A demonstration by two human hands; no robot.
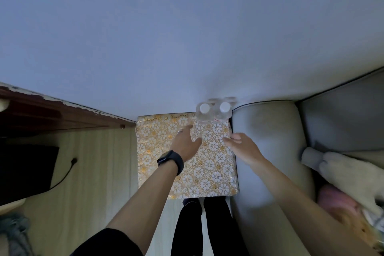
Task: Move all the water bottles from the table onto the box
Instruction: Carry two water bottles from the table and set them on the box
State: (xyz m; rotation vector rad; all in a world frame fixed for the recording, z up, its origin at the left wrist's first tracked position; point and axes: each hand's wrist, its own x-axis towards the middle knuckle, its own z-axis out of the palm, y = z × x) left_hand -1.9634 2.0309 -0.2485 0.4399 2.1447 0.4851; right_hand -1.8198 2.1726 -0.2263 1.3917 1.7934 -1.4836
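Note:
Two clear water bottles with white caps stand upright side by side at the far right corner of a floral gold-and-white covered surface: one bottle on the left, the other bottle on the right. More caps show blurred behind them. My left hand, with a black watch on the wrist, reaches over the surface with fingers spread, short of the bottles and holding nothing. My right hand hovers at the surface's right edge, fingers loosely apart and empty.
A grey sofa stands right of the covered surface, with a light cloth on its seat. A dark wooden piece of furniture and a black item with a cable lie on the left. My legs stand on pale wood flooring. A wall rises behind.

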